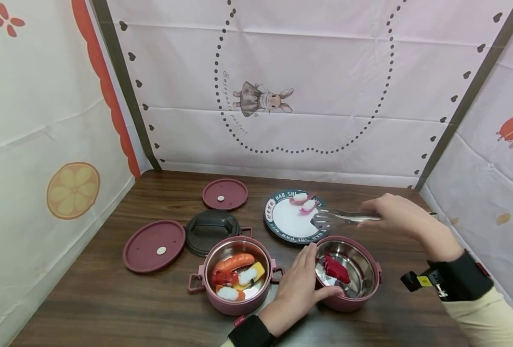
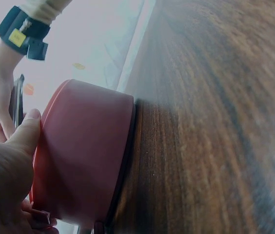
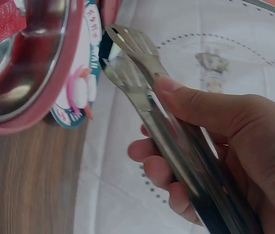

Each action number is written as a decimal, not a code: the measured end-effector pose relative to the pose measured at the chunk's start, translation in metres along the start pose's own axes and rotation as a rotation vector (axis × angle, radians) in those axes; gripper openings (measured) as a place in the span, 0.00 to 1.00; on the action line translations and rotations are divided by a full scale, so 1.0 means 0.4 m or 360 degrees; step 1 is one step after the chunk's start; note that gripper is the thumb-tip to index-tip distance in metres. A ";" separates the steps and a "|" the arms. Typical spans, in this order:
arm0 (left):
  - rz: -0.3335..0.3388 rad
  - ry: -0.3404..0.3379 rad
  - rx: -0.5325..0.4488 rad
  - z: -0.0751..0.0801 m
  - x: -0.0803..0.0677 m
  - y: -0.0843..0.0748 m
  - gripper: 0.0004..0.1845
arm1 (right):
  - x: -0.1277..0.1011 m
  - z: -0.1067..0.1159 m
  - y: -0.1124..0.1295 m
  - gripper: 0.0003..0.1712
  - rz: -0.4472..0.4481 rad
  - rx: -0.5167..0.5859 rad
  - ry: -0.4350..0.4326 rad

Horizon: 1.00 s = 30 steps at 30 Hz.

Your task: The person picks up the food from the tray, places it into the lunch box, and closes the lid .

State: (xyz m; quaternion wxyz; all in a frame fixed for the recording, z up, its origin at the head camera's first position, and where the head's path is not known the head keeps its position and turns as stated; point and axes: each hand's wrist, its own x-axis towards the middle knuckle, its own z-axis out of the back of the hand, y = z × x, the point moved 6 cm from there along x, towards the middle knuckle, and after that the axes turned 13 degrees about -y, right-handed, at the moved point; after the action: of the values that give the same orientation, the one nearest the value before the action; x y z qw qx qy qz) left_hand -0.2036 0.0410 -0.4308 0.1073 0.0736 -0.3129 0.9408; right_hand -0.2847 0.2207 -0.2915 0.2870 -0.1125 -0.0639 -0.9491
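1. Metal tongs (image 1: 340,218) gripped in right hand (image 1: 397,218), held above the table, slotted tips over the near right edge of the plate (image 1: 282,226); wrist view shows thumb on top and fingers curled under the tong arms, tips slightly apart with nothing between them
2. Right pot (image 1: 349,272), pink outside and steel inside, sits on the table (image 1: 109,299) just in front of the plate; a red food piece (image 1: 336,269) lies inside it
3. Left hand (image 1: 299,284) holds the right pot by its left wall, thumb curled over the near rim, fingers wrapped on the side
4. Plate is white with a dark lettered rim; two pink-and-white sushi pieces (image 1: 304,201) lie at its far edge, close together
5. Left pot (image 1: 236,274) stands just left of the left hand, with a sausage, yellow piece and white pieces inside
6. Black lid (image 1: 212,231) lies behind the left pot, touching or nearly so
7. Two maroon lids: one (image 1: 154,246) left of the black lid, one (image 1: 225,193) further back near the backdrop
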 end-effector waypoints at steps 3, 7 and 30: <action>0.0002 -0.0002 -0.0002 -0.001 0.000 0.001 0.57 | -0.030 0.013 -0.007 0.19 -0.0013 0.0016 0.0007; -0.0002 -0.0010 -0.0010 -0.001 0.000 0.002 0.57 | -0.069 0.028 -0.019 0.19 -0.0031 0.0022 -0.0009; -0.0005 -0.0001 -0.0012 0.000 0.000 0.000 0.56 | -0.169 0.029 -0.052 0.26 -0.0143 0.0114 0.0128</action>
State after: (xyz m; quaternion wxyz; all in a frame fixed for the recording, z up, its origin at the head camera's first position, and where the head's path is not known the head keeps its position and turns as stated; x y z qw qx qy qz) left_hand -0.2035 0.0410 -0.4306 0.1090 0.0738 -0.3164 0.9394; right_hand -0.2398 0.2758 -0.2985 0.2504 -0.0608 -0.0911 -0.9619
